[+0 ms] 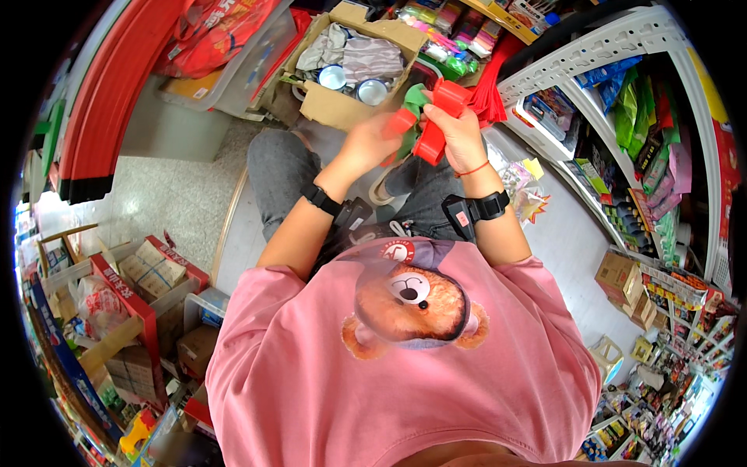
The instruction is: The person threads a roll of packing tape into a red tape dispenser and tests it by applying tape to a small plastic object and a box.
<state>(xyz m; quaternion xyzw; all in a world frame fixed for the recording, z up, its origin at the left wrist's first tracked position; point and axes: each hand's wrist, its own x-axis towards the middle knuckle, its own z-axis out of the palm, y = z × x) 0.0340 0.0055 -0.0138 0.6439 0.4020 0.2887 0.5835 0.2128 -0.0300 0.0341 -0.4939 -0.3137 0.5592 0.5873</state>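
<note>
My right hand (461,134) is closed around a glossy red object (433,142) with wide, flared ends; its exact kind is unclear. Just left of it, my left hand (367,144) is smeared by motion, its fingers closed at a smaller red piece (400,122). Whether the two red parts join cannot be made out. Something green and limp (412,101) shows between the hands, partly hidden by them. Both hands are above my knees, in front of an open cardboard box (331,107).
The box holds enamel-like white cups (372,92) and grey wrapping paper (373,58). Red tassels (489,86) hang beside my right hand. White metal shelving (599,47) with packaged goods stands right. Left are a clear plastic bin (253,66) and red-edged boxes (144,303).
</note>
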